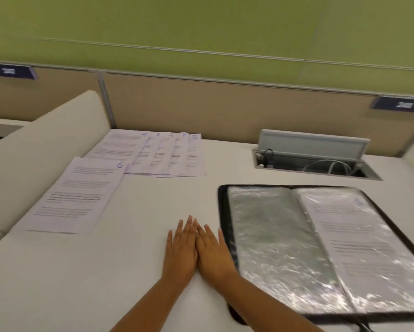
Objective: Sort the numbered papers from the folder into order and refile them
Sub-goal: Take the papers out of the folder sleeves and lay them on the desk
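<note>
While both hands, left point(180, 254) and right point(214, 256), lie flat and empty on the white desk point(100, 283), touching each other, the open folder point(320, 250) sits just right of them, one sheet in its right sleeve. Left of the folder lies paper 6 point(74, 195); beyond it, overlapping papers point(162, 154) marked 4, 2, 3, 7, 5. Behind the folder, a cable box point(313, 154), tan partition point(201, 104), green wall point(201, 25).

We cannot read the printed lines on the papers point(74, 195); only handwritten numbers show. The fanned sheets point(167, 154) cover one another. The folder point(320, 250) runs off the right edge, glare blurring its sleeved page. Both wall labels point(10, 71) are illegible.
</note>
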